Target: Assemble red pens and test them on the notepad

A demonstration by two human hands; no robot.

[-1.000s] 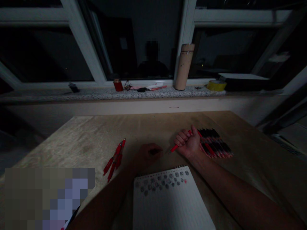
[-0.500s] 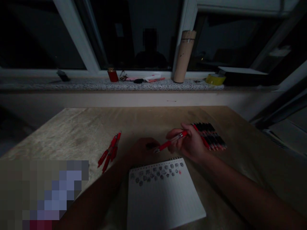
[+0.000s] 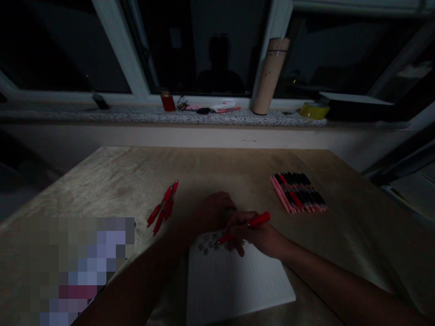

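A red pen (image 3: 260, 220) is gripped in my right hand (image 3: 253, 233), which is closed round it over the upper part of the notepad. Its tip points down and left, close to the page; contact is hard to judge. The spiral notepad (image 3: 238, 285) has lined paper with rows of small dark scribbled circles near its top, partly covered by my hand. My left hand (image 3: 214, 208) rests by the notepad's top edge, fingers curled in deep shadow; what they hold, if anything, cannot be made out.
Several red pens (image 3: 165, 206) lie loosely on the table (image 3: 136, 167) at left. A row of black, red and pink pens (image 3: 299, 192) lies at right. On the windowsill stand a wooden cylinder (image 3: 270, 77), a red jar (image 3: 167, 102) and yellow tape (image 3: 314, 111).
My right hand has moved left and down with the red pen, from beyond the notepad to over its scribbled circles. The view has shifted slightly.
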